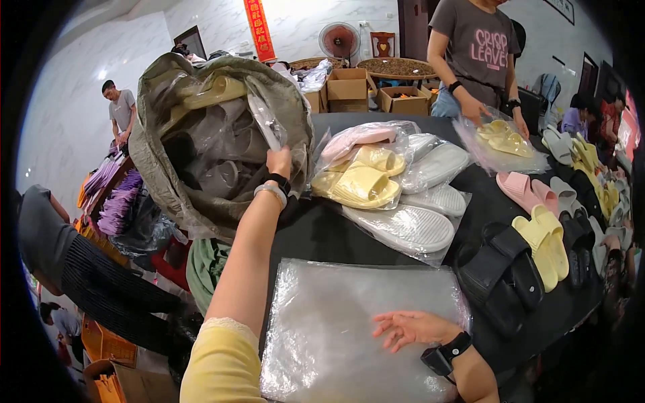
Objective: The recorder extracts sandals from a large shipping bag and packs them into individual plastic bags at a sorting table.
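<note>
My left hand reaches to the mouth of a large olive woven sack, its fingers closed on a plastic-wrapped pale slipper at the sack's inner right side. Dark and yellow bagged slippers fill the sack. My right hand, fingers apart and holding nothing, hovers over or rests on a stack of clear plastic bags; I cannot tell whether it touches. Bagged yellow slippers, a pink one and white slippers lie in a pile right of the sack.
Loose black slippers, yellow slippers and pink slippers stand along the right of the black table. Across the table, a person handles bagged yellow slippers. Cardboard boxes stand behind.
</note>
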`<state>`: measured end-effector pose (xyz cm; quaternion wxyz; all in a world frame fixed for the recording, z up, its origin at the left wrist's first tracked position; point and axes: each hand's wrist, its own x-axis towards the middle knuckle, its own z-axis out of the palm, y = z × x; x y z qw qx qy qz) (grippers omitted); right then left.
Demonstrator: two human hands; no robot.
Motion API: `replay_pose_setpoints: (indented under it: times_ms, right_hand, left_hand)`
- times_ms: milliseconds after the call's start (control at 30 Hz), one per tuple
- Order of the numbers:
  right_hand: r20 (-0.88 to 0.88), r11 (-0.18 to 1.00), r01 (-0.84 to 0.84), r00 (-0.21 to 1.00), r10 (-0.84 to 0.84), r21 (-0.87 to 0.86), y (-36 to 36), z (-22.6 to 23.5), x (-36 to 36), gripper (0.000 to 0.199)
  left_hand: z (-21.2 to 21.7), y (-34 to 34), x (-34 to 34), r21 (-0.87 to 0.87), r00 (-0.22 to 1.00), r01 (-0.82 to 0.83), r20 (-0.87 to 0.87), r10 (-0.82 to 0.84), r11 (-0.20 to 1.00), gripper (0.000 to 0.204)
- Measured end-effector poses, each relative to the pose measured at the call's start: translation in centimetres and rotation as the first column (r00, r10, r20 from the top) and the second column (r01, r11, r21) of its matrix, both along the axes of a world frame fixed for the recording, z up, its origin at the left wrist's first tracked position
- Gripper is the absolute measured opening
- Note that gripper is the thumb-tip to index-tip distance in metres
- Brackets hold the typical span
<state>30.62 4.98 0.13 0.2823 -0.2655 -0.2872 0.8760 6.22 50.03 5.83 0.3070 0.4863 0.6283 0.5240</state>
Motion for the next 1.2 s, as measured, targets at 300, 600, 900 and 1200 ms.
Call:
replay_pose_setpoints:
  times_ms: [300, 600, 900, 1200]
  right_hand:
    - [0.031, 0.999, 0.036, 0.999, -0.036, 0.007, -0.2, -0.3, 1.0, 0.047]
    - [0.037, 0.999, 0.041, 0.998, -0.041, 0.022, -0.2, -0.5, 0.6, 0.046]
    - [0.094, 0.997, 0.047, 0.994, -0.053, 0.068, -0.2, 0.5, 0.3, 0.048]
    - [0.144, 0.998, 0.056, 0.988, -0.056, 0.005, -0.1, 0.7, 0.0, 0.046]
  left_hand:
    - [4.6, -13.7, 1.5, 0.435, 0.955, 0.190, 0.126, -0.268, 0.880, 0.033]
    - [10.6, -22.3, 8.4, 0.379, 0.584, 0.572, 0.435, -0.686, 0.727, 0.036]
    - [5.4, -18.9, 11.5, -0.182, 0.572, 0.820, 0.275, -0.773, 0.542, 0.042]
    - [11.0, -6.3, -6.5, 0.398, 0.773, -0.230, -0.480, 0.415, 0.888, 0.102]
